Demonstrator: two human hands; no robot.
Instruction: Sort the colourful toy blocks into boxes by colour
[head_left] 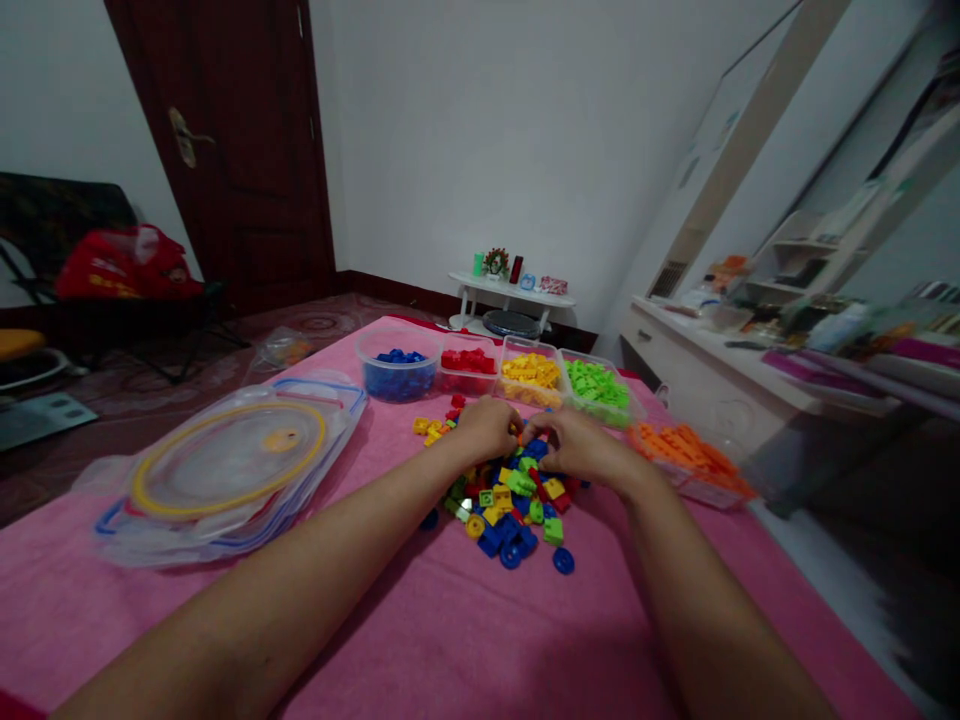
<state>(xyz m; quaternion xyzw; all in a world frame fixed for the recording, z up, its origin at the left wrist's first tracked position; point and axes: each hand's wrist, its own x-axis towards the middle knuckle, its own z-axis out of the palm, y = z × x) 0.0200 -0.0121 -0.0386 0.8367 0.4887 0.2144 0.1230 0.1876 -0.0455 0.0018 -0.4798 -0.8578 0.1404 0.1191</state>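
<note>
A mixed heap of toy building bricks in blue, yellow, green and red lies on the pink cloth. My left hand is at the far left side of the heap, its fingers curled downward and closed. Close beside it, my right hand reaches in from the right with bent fingers drawn together. Whatever the fingertips hold is hidden or too small to name. Behind the hands stand tubs of blue bricks, red bricks, yellow bricks and green bricks.
To the right is a clear box of orange bricks. Stacked plastic lids lie on the cloth at left. A low white shelf stands by the wall, a cluttered desk at right, and a chair with a red bag at far left.
</note>
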